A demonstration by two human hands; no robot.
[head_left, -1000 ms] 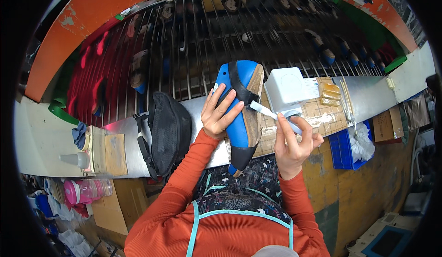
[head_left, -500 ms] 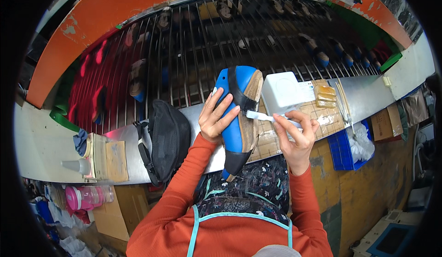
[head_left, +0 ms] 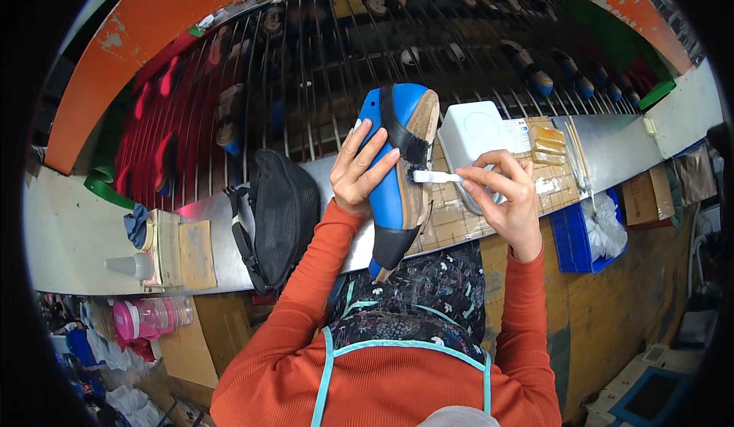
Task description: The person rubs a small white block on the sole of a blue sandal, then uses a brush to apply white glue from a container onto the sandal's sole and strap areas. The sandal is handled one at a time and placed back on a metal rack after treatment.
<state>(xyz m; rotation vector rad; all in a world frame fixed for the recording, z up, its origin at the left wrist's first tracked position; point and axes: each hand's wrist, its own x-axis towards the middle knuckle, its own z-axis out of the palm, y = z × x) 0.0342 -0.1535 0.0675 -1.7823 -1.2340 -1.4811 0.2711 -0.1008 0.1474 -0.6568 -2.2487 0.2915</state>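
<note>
My left hand (head_left: pixel 358 171) is closed around a blue shoe last (head_left: pixel 388 201) with black straps across it and a brown cork-like sole (head_left: pixel 414 204) along its right side. The last is held lengthwise above the near edge of the bench, its narrow end toward me. My right hand (head_left: pixel 511 198) pinches the handle of a small white brush (head_left: pixel 439 176). Dark bristles at the brush's tip touch the sole's side, just below the middle strap. Behind the right fingers stands a white square container (head_left: pixel 474 125); its near side is partly hidden.
Metal bars of a rack (head_left: pixel 321 60) run beyond the bench, with several shoes among them. A black bag (head_left: pixel 279 217) lies left. Amber blocks (head_left: pixel 547 146) and thin sticks (head_left: pixel 579 152) sit right, above a blue crate (head_left: pixel 572 236). A grid-patterned board (head_left: pixel 451 227) covers part of the bench.
The brush has moved down along the sole's side, from the strap to just below it. My right hand has shifted slightly right and up. The left hand keeps its hold on the last.
</note>
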